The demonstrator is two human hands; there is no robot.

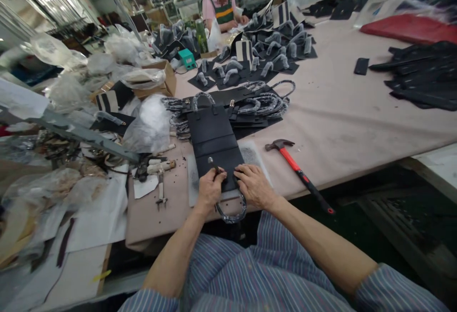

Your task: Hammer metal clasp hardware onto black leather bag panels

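A black bag panel lies flat on a pale board, with a plastic-wrapped handle at its far end and another handle hanging toward me at the near end. My left hand is closed around a short metal punch, its shiny head sticking up and its lower end hidden by my fingers. On the panel's near right edge rests my right hand, fingers stretched out and pressing on the black surface. Right of the board lies a claw hammer with a red and black handle.
Behind the panel is a pile of wrapped handles. Small tools lie left of the board. Beyond are several black pieces with wrapped handles, a teal box and a person working. Black pieces are stacked far right.
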